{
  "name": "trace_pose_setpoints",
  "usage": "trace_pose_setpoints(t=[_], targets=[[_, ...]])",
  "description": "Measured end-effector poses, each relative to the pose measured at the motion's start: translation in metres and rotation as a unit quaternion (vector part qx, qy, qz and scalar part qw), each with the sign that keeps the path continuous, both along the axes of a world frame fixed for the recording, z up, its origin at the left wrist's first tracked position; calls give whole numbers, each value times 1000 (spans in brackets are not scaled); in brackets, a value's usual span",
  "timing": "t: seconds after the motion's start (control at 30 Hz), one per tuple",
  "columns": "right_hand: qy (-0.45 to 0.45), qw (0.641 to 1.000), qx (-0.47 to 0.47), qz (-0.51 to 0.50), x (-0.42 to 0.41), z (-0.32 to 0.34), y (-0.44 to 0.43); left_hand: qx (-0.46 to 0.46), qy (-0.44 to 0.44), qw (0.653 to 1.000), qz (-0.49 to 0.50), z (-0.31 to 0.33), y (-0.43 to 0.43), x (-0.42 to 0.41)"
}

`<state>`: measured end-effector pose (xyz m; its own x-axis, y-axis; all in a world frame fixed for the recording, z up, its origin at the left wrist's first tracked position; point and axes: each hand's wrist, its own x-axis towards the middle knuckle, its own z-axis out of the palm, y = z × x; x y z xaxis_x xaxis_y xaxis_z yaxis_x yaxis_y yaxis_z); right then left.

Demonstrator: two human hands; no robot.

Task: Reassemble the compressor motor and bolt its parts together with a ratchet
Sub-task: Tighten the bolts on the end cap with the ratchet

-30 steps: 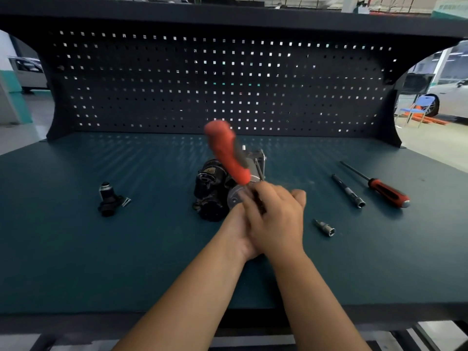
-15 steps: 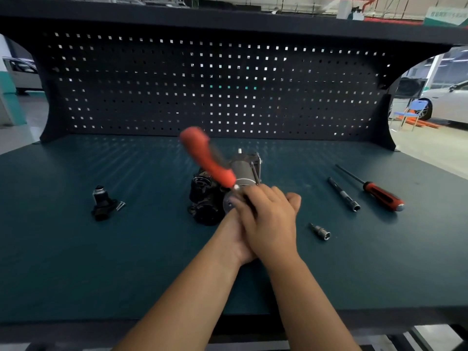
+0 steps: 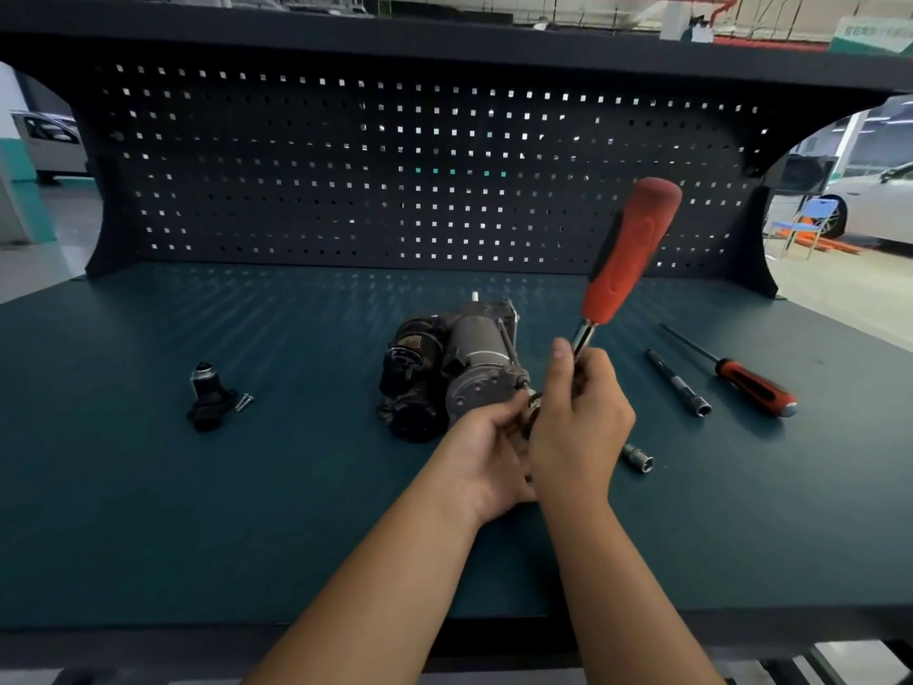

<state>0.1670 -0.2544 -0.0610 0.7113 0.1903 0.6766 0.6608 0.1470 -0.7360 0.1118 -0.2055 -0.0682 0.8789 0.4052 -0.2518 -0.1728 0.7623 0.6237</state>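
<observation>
The compressor motor, a dark body with a grey cylinder and end plate, lies on the bench in the middle. My right hand grips the metal shank of a ratchet whose red handle points up and to the right. The ratchet's head sits at the motor's near right end, hidden behind my fingers. My left hand is curled around the ratchet head and socket at that same end, just below the end plate.
A small black part with a loose screw lies to the left. To the right lie an extension bar, a red-handled screwdriver and a loose socket. A pegboard stands behind.
The ratchet's red handle has swung from leaning up-left over the motor to leaning up-right. Both hands stay at the motor's near end.
</observation>
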Motion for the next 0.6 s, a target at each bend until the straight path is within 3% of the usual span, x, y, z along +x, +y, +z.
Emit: trace_pose_setpoints(t=[0.1, 0.2, 0.23, 0.3, 0.37, 0.47, 0.5, 0.6], targets=[[-48, 998, -34, 29, 5, 2, -5, 56, 32, 998, 10, 1, 0, -1], [-168, 983, -71, 22, 5, 9, -12, 130, 78, 986, 63, 3, -3, -1], [-178, 981, -66, 29, 5, 12, -15, 163, 95, 978, 89, 4, -4, -2], [-103, 992, -30, 72, 11, 21, -20, 239, 127, 950, 154, 8, -7, -5], [1, 996, -26, 91, 29, 32, -22, 372, 169, 878, 251, 8, -1, -12], [110, 983, -98, 107, 69, 40, -33, 600, 244, 647, 401, 6, 20, -34], [143, 975, -121, 123, 83, 40, -39, 637, 286, 593, 401, 6, 29, -40], [172, 951, -230, 117, 120, 33, -54, 664, 442, 529, 290, 4, 61, -54]])
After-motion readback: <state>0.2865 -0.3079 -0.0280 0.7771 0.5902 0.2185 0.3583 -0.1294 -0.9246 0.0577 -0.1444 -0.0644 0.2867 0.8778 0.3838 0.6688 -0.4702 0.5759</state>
